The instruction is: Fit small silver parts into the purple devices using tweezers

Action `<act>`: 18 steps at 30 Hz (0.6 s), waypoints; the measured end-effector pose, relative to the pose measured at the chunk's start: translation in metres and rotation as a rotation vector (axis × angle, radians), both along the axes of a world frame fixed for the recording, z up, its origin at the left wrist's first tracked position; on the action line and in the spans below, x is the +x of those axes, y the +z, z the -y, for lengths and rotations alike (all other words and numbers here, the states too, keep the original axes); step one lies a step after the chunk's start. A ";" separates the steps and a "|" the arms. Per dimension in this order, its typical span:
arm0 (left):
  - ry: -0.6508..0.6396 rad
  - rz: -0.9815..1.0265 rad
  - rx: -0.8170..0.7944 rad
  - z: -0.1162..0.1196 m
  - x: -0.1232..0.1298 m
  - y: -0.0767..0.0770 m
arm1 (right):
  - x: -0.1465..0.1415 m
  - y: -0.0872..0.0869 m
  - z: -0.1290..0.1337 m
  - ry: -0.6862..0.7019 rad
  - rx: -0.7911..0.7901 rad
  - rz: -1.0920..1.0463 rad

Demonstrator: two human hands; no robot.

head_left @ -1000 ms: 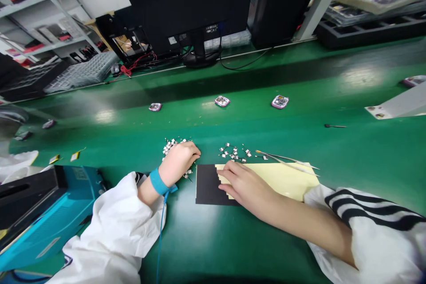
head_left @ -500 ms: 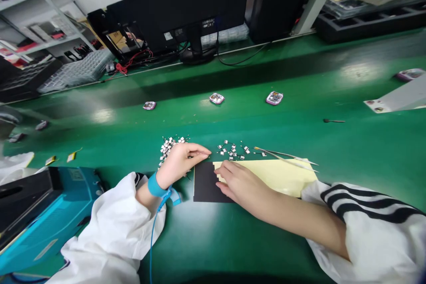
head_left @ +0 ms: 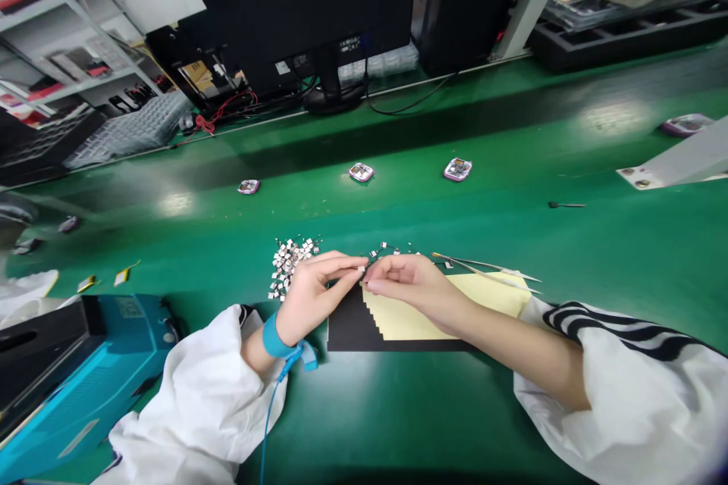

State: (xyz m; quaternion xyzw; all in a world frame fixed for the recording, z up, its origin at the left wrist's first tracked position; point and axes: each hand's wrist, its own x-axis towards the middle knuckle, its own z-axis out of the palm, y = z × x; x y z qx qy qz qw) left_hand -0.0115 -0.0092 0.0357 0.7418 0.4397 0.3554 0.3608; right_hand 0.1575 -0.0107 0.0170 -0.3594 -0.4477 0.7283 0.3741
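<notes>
My left hand [head_left: 321, 292] and my right hand [head_left: 412, 286] are raised, and their fingertips nearly meet above the top edge of a black sheet [head_left: 346, 330]. Each hand pinches its fingers closed, with nothing visible between them. A yellow sheet [head_left: 437, 311] with a stepped edge lies over the black sheet, just below my right hand. Beside my left hand sits a heap of tiny silver-and-white chips [head_left: 287, 267]. More chips [head_left: 392, 248] are partly hidden behind my fingers. Fine metal tweezers [head_left: 483, 267] lie along the yellow sheet's upper edge.
The bench is a green mat. Small purple-rimmed circuit modules [head_left: 458, 169] lie farther out. A blue instrument [head_left: 85, 371] stands at the left, a monitor's back [head_left: 284, 15] beyond the bench, a black tray [head_left: 626, 38] at the far right.
My right hand has lifted off the yellow sheet and moved left. My left hand has turned, bringing the fingertips of both hands close together. More of the yellow sheet now shows.
</notes>
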 end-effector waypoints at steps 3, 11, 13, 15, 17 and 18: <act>0.018 -0.024 0.148 0.004 0.000 -0.004 | 0.000 0.002 0.002 -0.054 -0.001 -0.068; -0.094 -0.275 0.610 0.004 -0.001 -0.002 | 0.000 0.003 0.005 -0.062 0.010 -0.018; -0.116 -0.323 0.678 0.005 -0.001 -0.003 | 0.000 0.003 0.005 -0.063 0.012 -0.014; -0.127 -0.348 0.716 0.005 -0.001 -0.004 | 0.000 0.003 0.005 -0.072 0.010 -0.016; -0.135 -0.362 0.734 0.005 -0.001 -0.005 | -0.001 0.003 0.005 -0.079 0.004 -0.017; -0.140 -0.370 0.740 0.006 -0.001 -0.005 | -0.001 0.003 0.005 -0.080 -0.001 -0.013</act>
